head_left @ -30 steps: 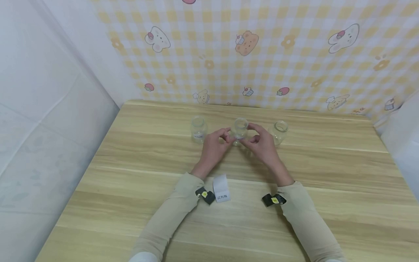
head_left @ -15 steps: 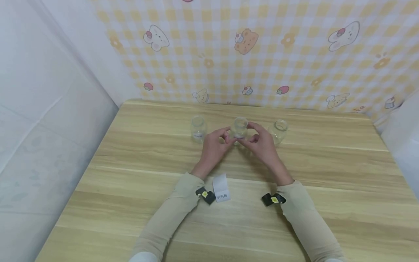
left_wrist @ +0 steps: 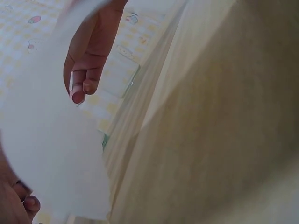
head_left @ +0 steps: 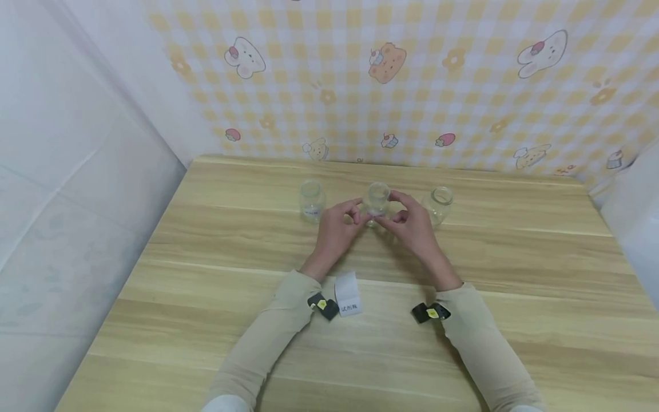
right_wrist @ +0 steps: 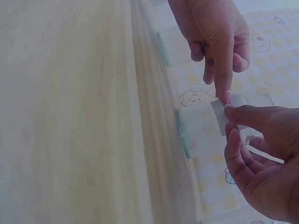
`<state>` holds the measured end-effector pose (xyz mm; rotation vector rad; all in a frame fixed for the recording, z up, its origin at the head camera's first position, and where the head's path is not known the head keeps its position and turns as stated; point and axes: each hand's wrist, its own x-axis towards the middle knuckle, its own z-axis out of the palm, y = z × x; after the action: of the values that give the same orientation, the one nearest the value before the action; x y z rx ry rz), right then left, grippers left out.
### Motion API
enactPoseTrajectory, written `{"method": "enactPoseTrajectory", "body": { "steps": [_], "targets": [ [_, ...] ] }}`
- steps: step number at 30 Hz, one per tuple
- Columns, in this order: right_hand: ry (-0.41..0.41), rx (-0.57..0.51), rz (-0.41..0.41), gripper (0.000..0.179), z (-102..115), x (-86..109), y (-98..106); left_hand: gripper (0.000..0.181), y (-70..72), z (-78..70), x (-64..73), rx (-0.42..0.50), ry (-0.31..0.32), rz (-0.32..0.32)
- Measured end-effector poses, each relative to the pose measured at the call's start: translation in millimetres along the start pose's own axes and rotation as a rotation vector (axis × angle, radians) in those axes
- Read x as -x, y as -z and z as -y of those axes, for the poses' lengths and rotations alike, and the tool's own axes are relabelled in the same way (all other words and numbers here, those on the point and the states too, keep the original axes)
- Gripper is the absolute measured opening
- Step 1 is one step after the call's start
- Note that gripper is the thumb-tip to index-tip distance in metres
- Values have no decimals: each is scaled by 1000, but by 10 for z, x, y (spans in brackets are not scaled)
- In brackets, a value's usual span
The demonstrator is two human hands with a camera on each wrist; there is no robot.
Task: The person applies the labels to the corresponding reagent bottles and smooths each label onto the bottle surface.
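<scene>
In the head view, a clear glass bottle stands between my two hands, with a small white label on its front. From the left, my left hand has its thumb against the label and a finger at the bottle's side. On the other side, my right hand holds the bottle between thumb and index finger. The right wrist view shows both thumbs meeting on the label. A strip of white paper hides much of the hands' work in the left wrist view.
A labelled glass bottle stands to the left; another glass bottle stands to the right, close behind my right hand. A paper strip with handwriting lies beside my left cuff. A checkered, cartoon-printed cloth hangs behind the wooden table.
Both hands stay on the middle bottle with only tiny shifts of the fingers. The head view has tilted very slightly; the bottles and the paper stay in place.
</scene>
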<state>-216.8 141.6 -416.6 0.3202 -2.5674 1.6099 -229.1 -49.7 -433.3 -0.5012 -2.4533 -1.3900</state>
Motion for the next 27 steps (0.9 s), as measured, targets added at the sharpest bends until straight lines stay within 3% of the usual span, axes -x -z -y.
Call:
{"method": "enactPoseTrajectory", "body": {
  "steps": [19,27],
  "targets": [
    [-33,58,29,48,29,22,129,24,34,-53,19,69,54,10],
    [-89,49,59,53,58,42,132,15,79,-75,47,42,125,32]
  ]
}}
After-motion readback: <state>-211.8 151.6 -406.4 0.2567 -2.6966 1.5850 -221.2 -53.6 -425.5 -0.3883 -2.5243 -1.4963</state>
